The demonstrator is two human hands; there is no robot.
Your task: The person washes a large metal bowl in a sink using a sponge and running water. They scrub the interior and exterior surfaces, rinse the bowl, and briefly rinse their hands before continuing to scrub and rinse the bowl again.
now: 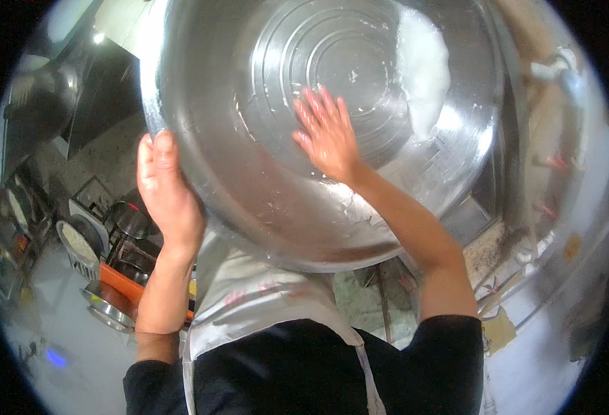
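A very large, wet stainless steel basin (211,171) is tilted in front of me with its inside showing. My left hand (168,192) grips its rim at the left, the thumb lying inside and the fingers hidden behind the wall. Flat against the inner bottom, near the ringed centre, lies my right hand (328,135), wet, with its fingers spread and nothing in it. A patch of white liquid, partly foamy (422,72), lies in the basin to the right of the centre. Small white bits stick to the bottom and the lower wall.
At the left stand a basket with white contents (79,244), a dark round pan (130,220), an orange ledge (123,282) and metal bowls (110,306). A large metal vessel (42,98) is at the upper left. Against the right wall hang a pipe and white fittings (561,65).
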